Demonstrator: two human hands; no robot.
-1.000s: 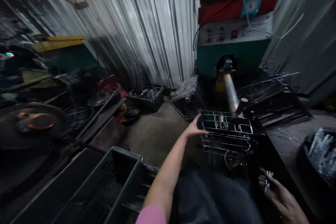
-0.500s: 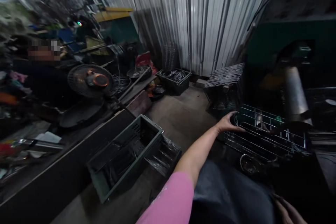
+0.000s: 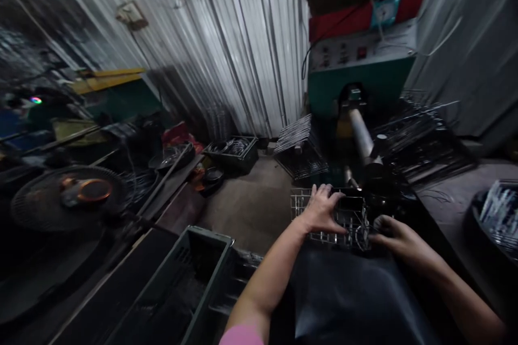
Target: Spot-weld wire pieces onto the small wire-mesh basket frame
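Your left hand (image 3: 322,209) lies spread, fingers (image 3: 328,192) curled over the wire basket (image 3: 343,219). Your right hand (image 3: 394,237) pinches its far rim; grip unclear. Basket shiny, gridded.

One head-worn camera looks forward and down from the person's own eye height. Both forearms enter from the bottom edge, close to the lens. The corrugated wall (image 3: 243,54) fills the upper frame, farther off; the floor (image 3: 254,205) lies centre.
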